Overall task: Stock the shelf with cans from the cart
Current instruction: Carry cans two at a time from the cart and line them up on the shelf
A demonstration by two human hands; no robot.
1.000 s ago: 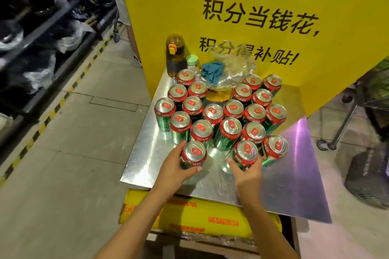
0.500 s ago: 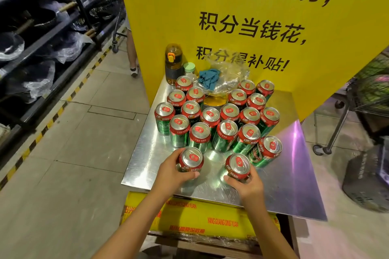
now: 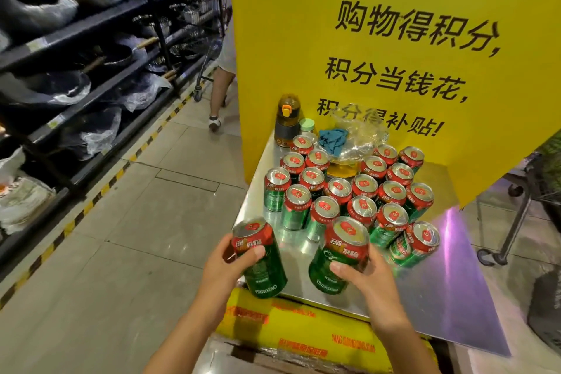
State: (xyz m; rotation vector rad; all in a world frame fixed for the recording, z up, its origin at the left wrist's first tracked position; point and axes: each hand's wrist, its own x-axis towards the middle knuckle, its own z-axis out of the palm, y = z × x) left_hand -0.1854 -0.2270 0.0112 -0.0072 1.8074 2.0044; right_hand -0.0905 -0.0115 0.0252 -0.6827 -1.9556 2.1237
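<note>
On the far left, a dark metal shelf rack (image 3: 100,24) stacked with wrapped pans is seen beside the tiled floor (image 3: 127,222); whether this is the shelf to be stocked cannot be told. Nearer the middle, a green aluminium can with a red shoulder band and silver lid (image 3: 261,258) is held off the shiny steel table (image 3: 449,297) by the left hand (image 3: 226,267), whose fingers and thumb are wrapped round the upper wall just below the red band. To its right, a second green and red aluminium can (image 3: 341,255) is gripped by the right hand (image 3: 364,276), fingers curled round its mid-body, and is tilted slightly above the near edge of the table. Beyond them, a cluster of matching upright cans (image 3: 349,191) stands packed together, with one can at the right end leaning. At the far side, a brown drinking bottle with an orange catch (image 3: 287,118), a crumpled clear plastic bag with a blue cloth (image 3: 349,136) and a yellow sign board with black characters (image 3: 379,39) are seen. The cans are judged sealed and full, so moderately heavy and stiff while unopened, yet thin-walled and liable to dent if squeezed or dropped. The smooth printed wall is likely slippery, so a full wrap round the cylinder's middle is judged best, never the lid rim or tab.
</note>
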